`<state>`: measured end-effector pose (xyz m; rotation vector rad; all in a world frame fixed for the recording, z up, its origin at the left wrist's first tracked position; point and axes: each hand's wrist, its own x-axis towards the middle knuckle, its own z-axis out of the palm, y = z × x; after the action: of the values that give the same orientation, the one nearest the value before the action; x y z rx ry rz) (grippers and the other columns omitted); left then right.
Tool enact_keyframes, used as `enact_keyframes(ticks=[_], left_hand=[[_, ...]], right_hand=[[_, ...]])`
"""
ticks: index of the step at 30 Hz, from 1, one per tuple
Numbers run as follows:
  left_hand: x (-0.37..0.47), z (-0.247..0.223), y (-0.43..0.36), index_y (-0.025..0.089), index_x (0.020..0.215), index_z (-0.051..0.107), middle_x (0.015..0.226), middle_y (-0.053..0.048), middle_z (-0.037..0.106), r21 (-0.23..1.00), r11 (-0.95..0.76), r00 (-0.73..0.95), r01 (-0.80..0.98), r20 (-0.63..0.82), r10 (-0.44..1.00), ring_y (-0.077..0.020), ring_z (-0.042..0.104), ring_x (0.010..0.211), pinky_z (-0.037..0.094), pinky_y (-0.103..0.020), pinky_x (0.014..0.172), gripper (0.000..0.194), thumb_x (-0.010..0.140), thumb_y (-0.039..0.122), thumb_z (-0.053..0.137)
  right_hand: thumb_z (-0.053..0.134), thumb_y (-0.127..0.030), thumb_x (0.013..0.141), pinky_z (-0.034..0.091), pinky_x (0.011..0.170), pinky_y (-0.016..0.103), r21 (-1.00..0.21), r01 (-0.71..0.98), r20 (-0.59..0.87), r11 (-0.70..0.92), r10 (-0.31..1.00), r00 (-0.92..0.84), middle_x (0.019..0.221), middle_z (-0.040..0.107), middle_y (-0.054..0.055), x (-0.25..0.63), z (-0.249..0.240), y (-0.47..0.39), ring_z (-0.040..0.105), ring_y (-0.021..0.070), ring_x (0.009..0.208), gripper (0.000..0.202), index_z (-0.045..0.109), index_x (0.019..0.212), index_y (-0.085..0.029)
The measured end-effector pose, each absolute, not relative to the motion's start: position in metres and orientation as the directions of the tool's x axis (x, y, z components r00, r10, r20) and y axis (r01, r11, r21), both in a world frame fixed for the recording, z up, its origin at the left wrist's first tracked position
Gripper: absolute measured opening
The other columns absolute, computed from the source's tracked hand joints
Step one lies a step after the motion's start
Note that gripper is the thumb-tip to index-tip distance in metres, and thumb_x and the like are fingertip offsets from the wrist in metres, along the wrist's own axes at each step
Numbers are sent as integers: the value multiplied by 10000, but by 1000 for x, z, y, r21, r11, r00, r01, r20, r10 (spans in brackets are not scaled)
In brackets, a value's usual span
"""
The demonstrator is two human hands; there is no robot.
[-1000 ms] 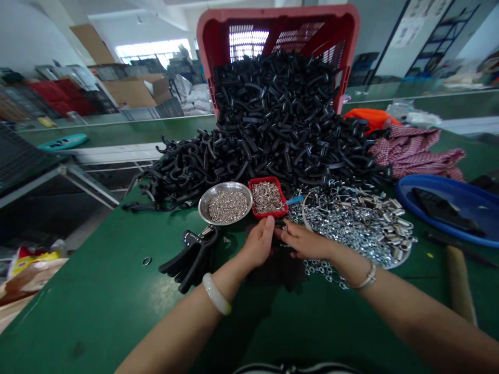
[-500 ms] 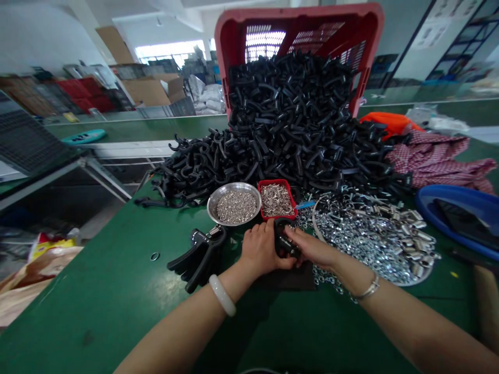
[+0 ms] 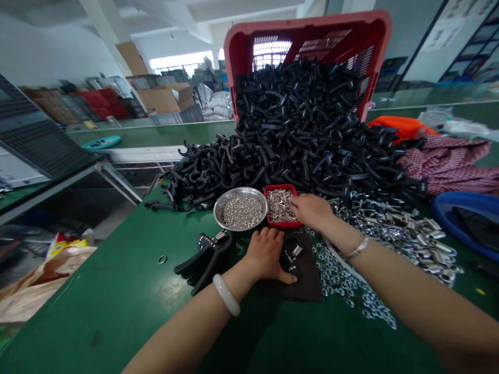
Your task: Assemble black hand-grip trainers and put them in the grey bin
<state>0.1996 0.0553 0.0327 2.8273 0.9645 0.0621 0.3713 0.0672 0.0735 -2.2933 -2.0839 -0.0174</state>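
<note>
My left hand (image 3: 267, 255) curls over a black plastic hand grip (image 3: 289, 248) with a small metal spring, pressing it on a dark mat (image 3: 307, 288). Its thumb lies along the near side; the palm hides much of the part. My right hand (image 3: 314, 210) reaches into a small red tray (image 3: 284, 225) of metal pins (image 3: 279, 203). Those fingertips are pinched together at the tray's right side, and whatever is between them is hidden. Left of my left hand lie black hand grips (image 3: 202, 265) with a spring (image 3: 221, 235).
A metal bowl (image 3: 241, 208) of small parts stands beside the tray. Behind, black handles (image 3: 296, 124) spill from a tipped red crate (image 3: 230, 67). Loose nuts and metal sleeves (image 3: 413, 234) spread at right, near a blue basin (image 3: 463, 208). A single ring (image 3: 162, 259) lies at left.
My right hand has left the hand grip and moved up to the red tray of pins. The left hand stays on the hand grip. The view has shifted slightly.
</note>
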Motion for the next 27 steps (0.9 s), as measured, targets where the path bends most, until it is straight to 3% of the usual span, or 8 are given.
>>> enact_keyframes(ticks=[3,7,10,12,17,20,23,27], left_hand=[[205,33,58,108,1244,431,1175,-176,490,124,-831,840,543,-59,540,-355,415,1074,293,-497,937,1082,381,736,603],[202,30,59,101,1311,355,1240,-177,453,154,-826,840,542,-60,539,-356,383,1126,209,-517,1002,1142,406,761,578],[196,35,62,117,1303,377,1260,-172,448,236,-828,853,508,-6,521,-355,385,1142,215,-499,1014,1129,396,745,613],[195,42,69,161,1261,439,1258,-143,467,347,-814,852,465,73,518,-325,413,1135,280,-458,994,995,457,717,620],[213,45,98,176,1065,591,990,-84,638,687,-500,547,527,176,818,-206,583,882,448,-345,803,374,773,402,534],[229,37,115,161,1084,575,882,-62,660,861,-249,382,444,69,921,-160,608,731,476,-280,655,327,776,267,541],[241,34,127,161,1155,526,811,-35,648,964,-38,327,262,-52,944,-94,563,529,428,-212,491,371,797,262,520],[251,31,141,117,951,621,727,-22,632,975,-82,275,206,22,961,-56,484,470,399,-191,491,221,767,218,555]], right_hand=[[478,-167,789,436,746,360,-29,998,0,-56,998,56,1002,626,192,366,67,101,568,295,955,241,661,938,-113],[485,-137,777,423,748,328,-79,996,2,-36,999,37,951,641,188,360,51,120,587,269,909,215,673,875,-102],[470,-165,785,411,730,316,-146,988,41,-44,998,50,948,642,167,365,46,119,586,252,885,224,666,883,-123],[468,-213,792,401,705,293,-204,978,65,-45,996,59,927,648,130,371,46,117,585,226,848,224,663,882,-149],[491,-300,784,352,572,220,-369,929,77,9,997,21,710,636,20,387,46,118,542,130,652,218,659,754,-165],[430,-345,825,314,493,221,-461,887,70,20,997,14,599,589,-1,390,47,118,485,110,544,310,655,756,-144],[427,-362,831,316,486,218,-532,846,61,38,998,-6,607,587,-7,389,50,115,476,106,536,327,660,804,-135],[419,-378,839,332,500,209,-578,815,55,50,998,-22,646,596,-6,385,54,109,492,105,563,347,658,819,-127]])
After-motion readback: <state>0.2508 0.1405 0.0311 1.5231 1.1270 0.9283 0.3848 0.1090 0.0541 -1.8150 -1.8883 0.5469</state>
